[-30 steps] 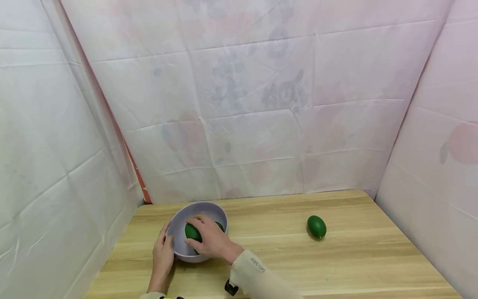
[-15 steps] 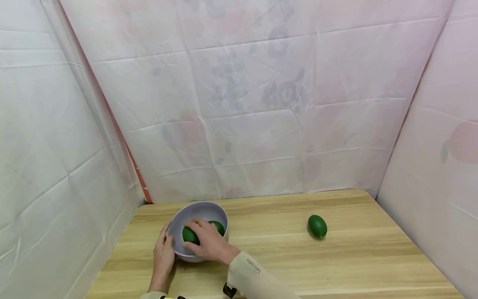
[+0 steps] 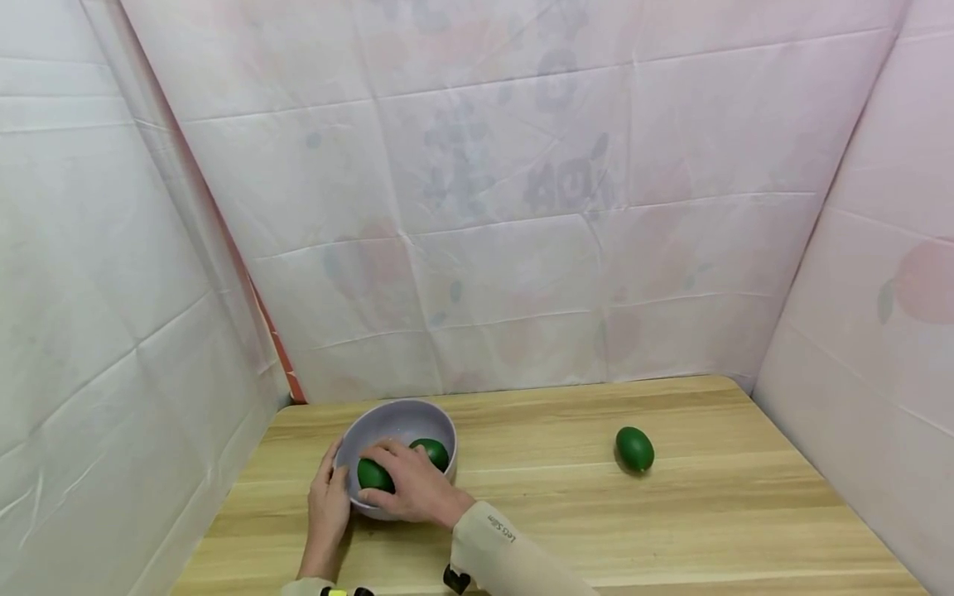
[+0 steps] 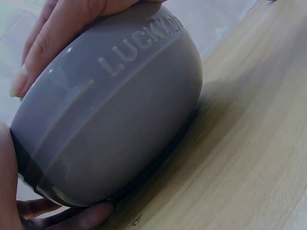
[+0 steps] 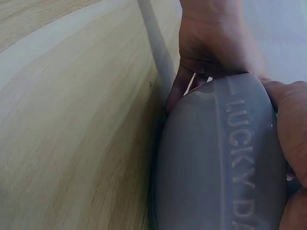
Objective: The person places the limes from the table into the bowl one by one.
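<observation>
Curled fingers and thumb of the right hand (image 3: 421, 487) pinch a green fruit (image 3: 375, 476) inside the grey-purple bowl (image 3: 391, 420), at lower left of the head view. This fruit sits at the left side of that grip, its rounded end showing toward the frame's left; the palm covers the rest, so its exact long axis cannot be told. Left hand (image 3: 326, 507) grips the bowl's left wall, thumb at the rim. A second green fruit (image 3: 431, 454) lies in the bowl, just above and right of the right hand's knuckles, its long axis running roughly left to right. The bowl's rim passes close to the held fruit's left. Above the bowl, the rear edge of the wooden table (image 3: 537, 513) runs near. Wood spans the middle between the bowl and a third green fruit (image 3: 635, 449), which slants from upper left to lower right.
</observation>
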`<state>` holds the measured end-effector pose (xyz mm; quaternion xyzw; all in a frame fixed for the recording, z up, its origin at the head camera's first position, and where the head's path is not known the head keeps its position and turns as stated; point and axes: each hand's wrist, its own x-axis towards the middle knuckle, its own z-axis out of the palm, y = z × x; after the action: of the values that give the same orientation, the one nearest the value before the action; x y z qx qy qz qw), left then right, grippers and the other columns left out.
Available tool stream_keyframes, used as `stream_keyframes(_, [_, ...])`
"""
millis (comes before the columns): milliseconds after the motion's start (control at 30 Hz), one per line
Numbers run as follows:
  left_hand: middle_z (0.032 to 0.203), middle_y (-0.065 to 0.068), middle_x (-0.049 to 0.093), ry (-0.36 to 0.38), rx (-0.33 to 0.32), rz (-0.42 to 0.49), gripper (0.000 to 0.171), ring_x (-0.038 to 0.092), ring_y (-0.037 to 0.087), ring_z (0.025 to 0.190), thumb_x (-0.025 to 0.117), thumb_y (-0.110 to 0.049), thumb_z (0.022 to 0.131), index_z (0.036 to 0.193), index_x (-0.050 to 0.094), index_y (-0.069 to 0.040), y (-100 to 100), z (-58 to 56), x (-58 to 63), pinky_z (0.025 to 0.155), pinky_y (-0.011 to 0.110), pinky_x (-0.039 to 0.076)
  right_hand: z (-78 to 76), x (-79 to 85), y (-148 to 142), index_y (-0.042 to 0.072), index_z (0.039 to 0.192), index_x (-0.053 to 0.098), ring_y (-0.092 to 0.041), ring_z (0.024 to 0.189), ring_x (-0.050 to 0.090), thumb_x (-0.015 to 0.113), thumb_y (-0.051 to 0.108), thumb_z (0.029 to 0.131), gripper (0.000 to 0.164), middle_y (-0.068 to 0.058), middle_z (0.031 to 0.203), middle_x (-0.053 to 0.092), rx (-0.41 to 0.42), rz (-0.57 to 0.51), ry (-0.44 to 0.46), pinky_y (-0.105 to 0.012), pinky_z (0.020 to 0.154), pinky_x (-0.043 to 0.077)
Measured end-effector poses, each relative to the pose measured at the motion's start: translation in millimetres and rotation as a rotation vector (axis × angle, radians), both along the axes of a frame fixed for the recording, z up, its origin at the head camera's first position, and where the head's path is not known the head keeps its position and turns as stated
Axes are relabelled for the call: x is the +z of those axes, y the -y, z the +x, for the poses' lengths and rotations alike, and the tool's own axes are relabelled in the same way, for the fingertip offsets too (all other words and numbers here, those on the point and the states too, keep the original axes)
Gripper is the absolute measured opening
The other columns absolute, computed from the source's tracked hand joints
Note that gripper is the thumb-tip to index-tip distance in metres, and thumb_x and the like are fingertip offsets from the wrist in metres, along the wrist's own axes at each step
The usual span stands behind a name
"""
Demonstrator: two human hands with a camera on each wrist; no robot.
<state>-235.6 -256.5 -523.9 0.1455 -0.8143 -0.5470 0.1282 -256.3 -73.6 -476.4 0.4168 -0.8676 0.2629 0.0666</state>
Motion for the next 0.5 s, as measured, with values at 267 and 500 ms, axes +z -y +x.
stream_keyframes(267, [0.166,0.014,0.034,-0.016,0.011,-0.014,0.052,0.033,0.04,0.152,0.034,-0.021,0.108,0.16,0.034,-0.023,-0.9,-0.9,-0.8,0.123,0.06,0.032,-0.4,-2.4,-0.1,0.023,0.148,0.051,-0.013,0.124,0.06,0.054,0.053,0.101,0.056,0.0,0.14,0.06,-0.03,0.06,0.021,-0.046,0.099,0.053])
stream_keyframes(500, [0.166,0.014,0.033,-0.017,0.009,-0.007,0.052,0.032,0.04,0.152,0.034,-0.022,0.108,0.16,0.033,-0.023,-0.7,1.3,1.0,0.124,0.06,0.031,-0.8,-4.1,2.9,0.024,0.148,0.051,-0.014,0.129,0.059,0.053,0.052,0.101,0.054,0.0,0.142,0.061,-0.067,0.108,0.022,-0.048,0.103,0.053])
